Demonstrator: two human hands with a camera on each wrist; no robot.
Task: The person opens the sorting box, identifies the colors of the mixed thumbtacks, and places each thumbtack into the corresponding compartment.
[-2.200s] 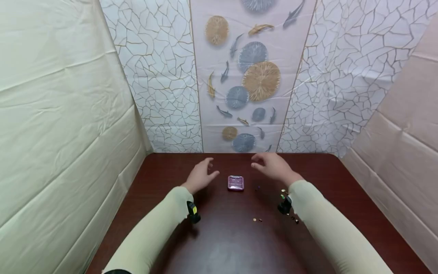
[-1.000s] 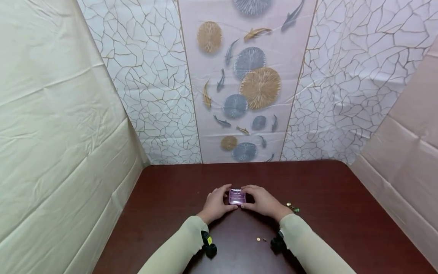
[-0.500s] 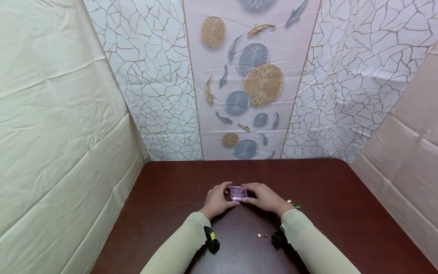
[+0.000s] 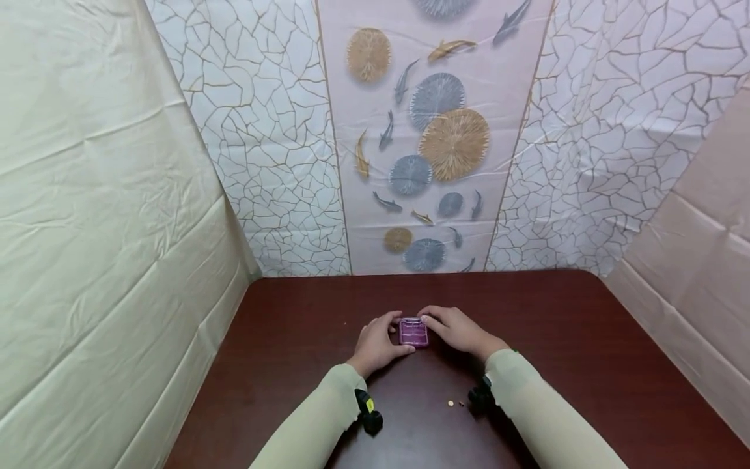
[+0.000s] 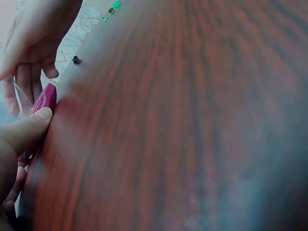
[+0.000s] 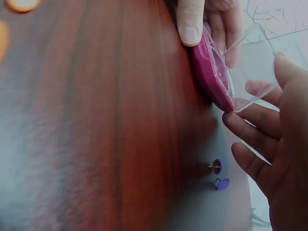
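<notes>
- Head view: nearest the person, a gold tack (image 4: 450, 403) lies on the brown table (image 4: 410, 436), with a tiny thing just beside it that is too small to name
- Past it, the left hand (image 4: 375, 342) holds the pink box (image 6: 204, 72), thumb on the near side
- The box is on the table between both hands
- The right hand (image 4: 459, 329) pinches the clear lid (image 6: 255, 57), which is tilted up
- To do this well, I think the left hand should hold the box still and flat while the right lifts slowly, as thin plastic may crack
- Two purple tacks (image 6: 217, 166) lie near the right fingers, so mind the sharp pins
- Farthest back hangs a fish cloth (image 4: 410, 176)
</notes>
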